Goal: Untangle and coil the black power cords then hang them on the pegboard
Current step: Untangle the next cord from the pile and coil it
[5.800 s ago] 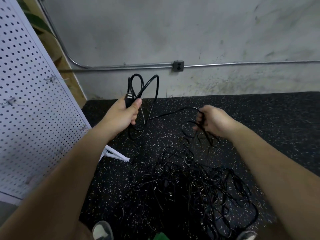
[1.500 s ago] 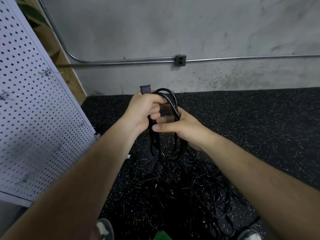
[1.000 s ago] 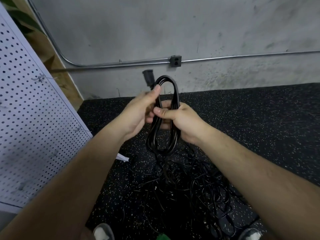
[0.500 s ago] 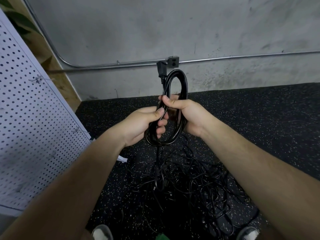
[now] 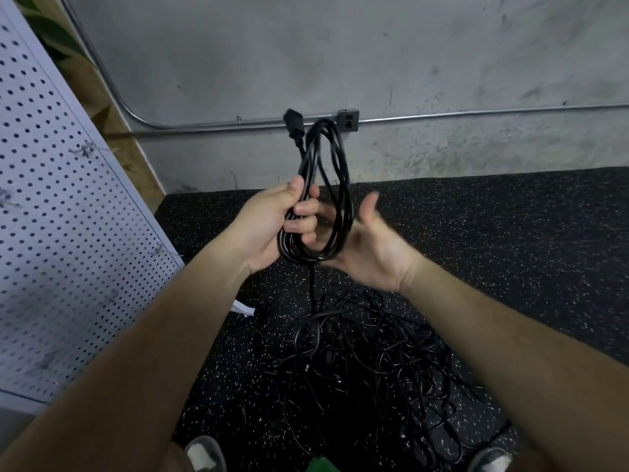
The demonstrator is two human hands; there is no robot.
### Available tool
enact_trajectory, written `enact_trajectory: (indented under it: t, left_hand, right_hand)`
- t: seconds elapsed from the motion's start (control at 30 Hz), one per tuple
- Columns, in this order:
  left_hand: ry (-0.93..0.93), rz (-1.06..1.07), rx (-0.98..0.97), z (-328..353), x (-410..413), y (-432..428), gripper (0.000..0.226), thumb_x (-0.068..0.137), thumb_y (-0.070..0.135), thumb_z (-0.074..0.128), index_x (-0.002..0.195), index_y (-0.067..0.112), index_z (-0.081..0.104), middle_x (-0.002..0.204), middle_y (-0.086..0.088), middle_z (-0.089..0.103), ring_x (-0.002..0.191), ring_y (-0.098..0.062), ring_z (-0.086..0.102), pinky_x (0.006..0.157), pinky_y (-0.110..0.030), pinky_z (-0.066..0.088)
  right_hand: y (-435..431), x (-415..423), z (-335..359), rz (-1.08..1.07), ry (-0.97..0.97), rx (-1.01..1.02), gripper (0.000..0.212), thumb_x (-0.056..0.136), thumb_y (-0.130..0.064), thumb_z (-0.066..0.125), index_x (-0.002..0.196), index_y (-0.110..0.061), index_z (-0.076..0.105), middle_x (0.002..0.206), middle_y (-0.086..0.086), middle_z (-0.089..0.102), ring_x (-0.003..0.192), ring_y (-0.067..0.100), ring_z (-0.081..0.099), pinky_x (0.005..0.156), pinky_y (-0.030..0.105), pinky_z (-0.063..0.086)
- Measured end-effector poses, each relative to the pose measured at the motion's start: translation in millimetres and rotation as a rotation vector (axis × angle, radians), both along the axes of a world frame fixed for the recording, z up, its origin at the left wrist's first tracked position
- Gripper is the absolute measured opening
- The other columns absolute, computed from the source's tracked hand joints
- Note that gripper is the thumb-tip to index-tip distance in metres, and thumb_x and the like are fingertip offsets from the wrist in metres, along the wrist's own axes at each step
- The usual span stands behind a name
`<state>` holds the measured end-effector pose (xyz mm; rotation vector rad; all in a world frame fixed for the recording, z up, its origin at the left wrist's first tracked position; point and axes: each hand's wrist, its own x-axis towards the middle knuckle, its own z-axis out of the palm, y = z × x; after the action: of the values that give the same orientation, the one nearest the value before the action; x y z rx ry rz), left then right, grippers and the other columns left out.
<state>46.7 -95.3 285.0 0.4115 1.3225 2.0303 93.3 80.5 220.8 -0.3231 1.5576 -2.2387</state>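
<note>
Black coiled cord gripped in left hand, right hand open beside

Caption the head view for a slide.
Left hand grips coiled black cord; right hand open beside it.

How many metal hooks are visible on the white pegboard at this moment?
3 on the pegboard: one upper hook, one at the left edge, one lower near the right edge. Fainter ones lower down may exist; too blurred to confirm.
</note>
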Motion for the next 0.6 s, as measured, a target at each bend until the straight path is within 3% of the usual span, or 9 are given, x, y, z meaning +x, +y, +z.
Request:
enact_trajectory:
  t: [0.07,0.13,0.2,0.27,0.33,0.43,0.5,0.6]
  left_hand:
    - [-0.02,0.065,0.043,5.8,-4.6,-5.7,0.03,0.11,0.031,0.032,0.098,0.012,0.051,0.063,0.009,0.036,0.043,-0.004,0.029,0.047,-0.02,0.036]
    - [-0.026,0.113,0.066,11.6,-9.5,-11.6,0.03,0.111,0.031,0.03,0.097,0.014,0.05,0.063,0.009,0.034,0.043,-0.003,0.027,0.045,-0.019,0.034]
    - [-0.009,0.155,0.065,14.6,-14.1,-17.1,0.03,0.111,0.032,0.03,0.096,0.015,0.049,0.063,0.009,0.033,0.044,-0.003,0.026,0.043,-0.019,0.034]
    - [0.071,0.208,-0.005,13.4,-17.0,-21.7,0.03,0.112,0.032,0.031,0.097,0.014,0.05,0.064,0.008,0.035,0.045,-0.005,0.027,0.044,-0.02,0.033]
    - [0.193,0.285,-0.154,7.7,-18.4,-23.0,0.03,0.112,0.032,0.032,0.1,0.012,0.051,0.064,0.008,0.038,0.047,-0.007,0.028,0.045,-0.022,0.033]
    - [0.292,0.391,-0.294,0.0,-21.7,-23.0,0.031,0.112,0.031,0.033,0.099,0.011,0.052,0.063,0.008,0.038,0.049,-0.008,0.029,0.044,-0.023,0.032]
    - [0.319,0.451,-0.326,-0.3,-28.5,-28.0,0.032,0.112,0.031,0.032,0.096,0.013,0.052,0.061,0.009,0.038,0.047,-0.007,0.029,0.043,-0.022,0.031]
    - [0.315,0.579,-0.346,1.3,-42.1,-43.1,0.033,0.112,0.033,0.031,0.095,0.015,0.053,0.058,0.012,0.04,0.047,-0.005,0.03,0.043,-0.022,0.03]
  right_hand:
    - [-9.8,5.4,-19.4,0.109,0.011,0.307,0.095,0.079,-0.077,0.056,0.155,-0.025,0.034,0.147,0.002,0.057,0.142,0.022,0.045,0.121,0.049,0.024]
    - [-21.5,7.7,-33.1,0.189,0.029,0.57,0.055,0.091,-0.049,0.065,0.139,-0.026,0.054,0.129,-0.003,0.07,0.129,0.013,0.057,0.12,0.046,0.03]
    - [-35.6,10.9,-42.8,0.212,0.059,0.76,0.025,0.102,-0.038,0.057,0.119,-0.023,0.067,0.113,-0.002,0.076,0.112,0.008,0.067,0.112,0.036,0.041]
    - [-44.2,14.2,-48.5,0.163,0.016,0.861,0.038,0.108,-0.04,0.043,0.11,-0.011,0.067,0.103,0.005,0.077,0.099,0.017,0.072,0.096,0.028,0.05]
    - [-45.4,13.8,-50.0,0.106,0.031,1.015,0.05,0.107,-0.049,0.038,0.099,-0.008,0.065,0.092,0.007,0.075,0.088,0.029,0.072,0.087,0.036,0.055]
    - [-29.7,10.2,-40.1,0.039,0.115,1.396,0.066,0.097,-0.071,0.037,0.081,-0.012,0.062,0.078,0.002,0.063,0.073,0.018,0.061,0.078,0.037,0.054]
    - [-14.6,10.3,-32.3,-0.023,0.104,1.412,0.067,0.093,-0.076,0.038,0.074,-0.013,0.055,0.071,0.002,0.056,0.065,0.015,0.056,0.068,0.033,0.048]
    - [11.7,9.8,-19.5,-0.192,0.061,1.329,0.071,0.093,-0.074,0.04,0.08,-0.007,0.06,0.065,0.002,0.053,0.058,0.015,0.053,0.061,0.03,0.045]
